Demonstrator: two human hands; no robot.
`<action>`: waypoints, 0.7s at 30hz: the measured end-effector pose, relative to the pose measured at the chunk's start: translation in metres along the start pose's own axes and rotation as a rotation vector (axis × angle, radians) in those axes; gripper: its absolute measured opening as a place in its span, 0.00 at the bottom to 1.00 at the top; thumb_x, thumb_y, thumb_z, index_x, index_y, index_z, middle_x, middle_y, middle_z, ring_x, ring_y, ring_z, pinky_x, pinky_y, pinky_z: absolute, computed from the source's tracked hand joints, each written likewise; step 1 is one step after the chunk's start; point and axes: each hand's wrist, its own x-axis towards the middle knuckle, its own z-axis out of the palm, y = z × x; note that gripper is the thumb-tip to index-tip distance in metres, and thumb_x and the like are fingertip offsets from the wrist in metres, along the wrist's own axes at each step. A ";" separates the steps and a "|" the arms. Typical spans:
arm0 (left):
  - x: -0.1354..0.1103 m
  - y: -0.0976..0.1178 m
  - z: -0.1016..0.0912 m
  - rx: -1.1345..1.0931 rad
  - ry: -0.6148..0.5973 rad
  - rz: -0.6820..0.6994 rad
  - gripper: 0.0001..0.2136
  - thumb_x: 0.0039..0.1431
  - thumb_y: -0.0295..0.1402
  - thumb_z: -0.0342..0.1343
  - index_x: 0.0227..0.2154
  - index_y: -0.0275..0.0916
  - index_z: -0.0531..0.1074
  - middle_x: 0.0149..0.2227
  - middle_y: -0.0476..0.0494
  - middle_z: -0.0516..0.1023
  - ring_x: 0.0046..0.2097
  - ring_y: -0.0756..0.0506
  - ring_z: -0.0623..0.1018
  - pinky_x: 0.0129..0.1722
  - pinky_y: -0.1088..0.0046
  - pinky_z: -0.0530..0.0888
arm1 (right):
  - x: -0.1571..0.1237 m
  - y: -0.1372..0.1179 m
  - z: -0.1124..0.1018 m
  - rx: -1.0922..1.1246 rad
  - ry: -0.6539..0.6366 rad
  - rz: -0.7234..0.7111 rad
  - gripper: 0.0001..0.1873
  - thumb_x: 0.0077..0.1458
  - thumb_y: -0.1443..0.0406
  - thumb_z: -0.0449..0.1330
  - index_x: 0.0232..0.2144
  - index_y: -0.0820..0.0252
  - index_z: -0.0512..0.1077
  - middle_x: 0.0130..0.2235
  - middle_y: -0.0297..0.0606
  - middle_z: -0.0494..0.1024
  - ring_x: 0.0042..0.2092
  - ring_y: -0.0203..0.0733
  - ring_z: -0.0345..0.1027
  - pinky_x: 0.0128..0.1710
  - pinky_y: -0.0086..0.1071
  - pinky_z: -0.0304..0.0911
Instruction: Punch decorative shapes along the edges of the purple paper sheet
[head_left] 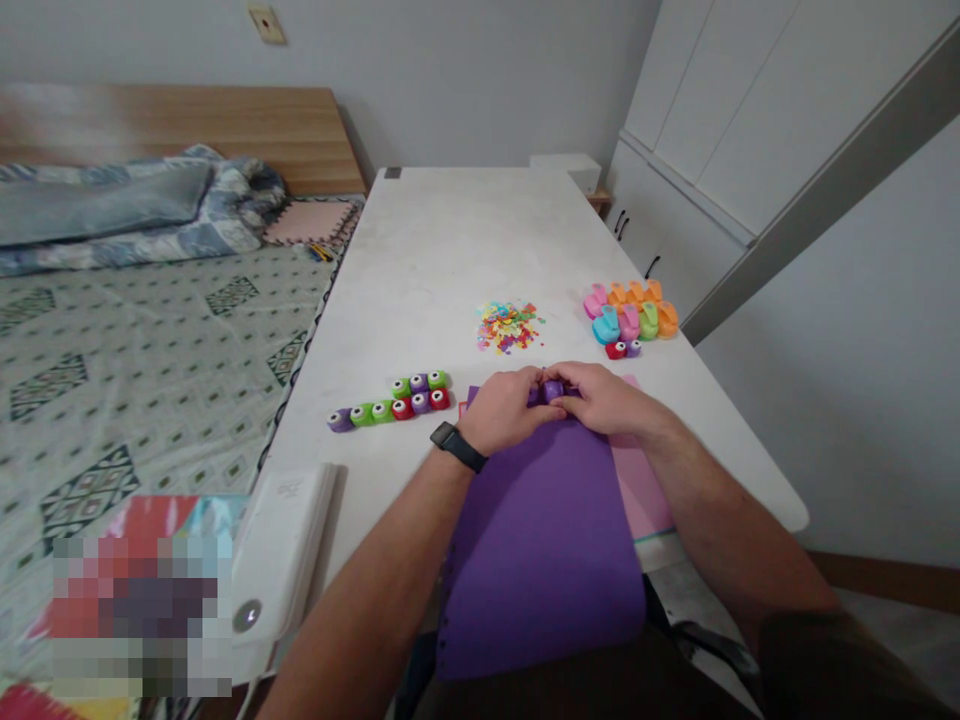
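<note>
A small purple craft punch sits between my two hands at the far edge of a purple sheet. My left hand, with a dark watch on the wrist, is closed at the punch's left side, its thumb over the sheet. From the right, my right hand pinches the punch between thumb and fingers. My fingers partly hide the punch. The sheet hangs over the table's near edge toward my lap, with small holes along its left edge. Partly under my right forearm lies a pink sheet.
Several small punches stand in rows at left on the white table. Colourful paper cutouts lie in a pile beyond my hands. Larger punches cluster at right. A white device occupies the near left corner, beside a bed.
</note>
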 end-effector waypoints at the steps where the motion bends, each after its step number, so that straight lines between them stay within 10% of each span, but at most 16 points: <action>1: 0.000 0.000 0.000 0.002 0.001 0.000 0.19 0.58 0.49 0.62 0.44 0.40 0.77 0.38 0.41 0.81 0.38 0.40 0.78 0.36 0.69 0.67 | 0.000 0.000 0.001 -0.003 -0.001 -0.001 0.14 0.52 0.70 0.62 0.43 0.56 0.75 0.43 0.37 0.80 0.44 0.44 0.71 0.45 0.35 0.62; 21: -0.012 -0.020 -0.009 0.100 0.098 -0.010 0.26 0.52 0.52 0.66 0.49 0.40 0.78 0.44 0.35 0.83 0.47 0.35 0.80 0.51 0.61 0.70 | -0.001 0.004 -0.003 -0.077 0.009 0.013 0.14 0.56 0.66 0.63 0.46 0.56 0.74 0.45 0.39 0.80 0.45 0.45 0.71 0.47 0.37 0.63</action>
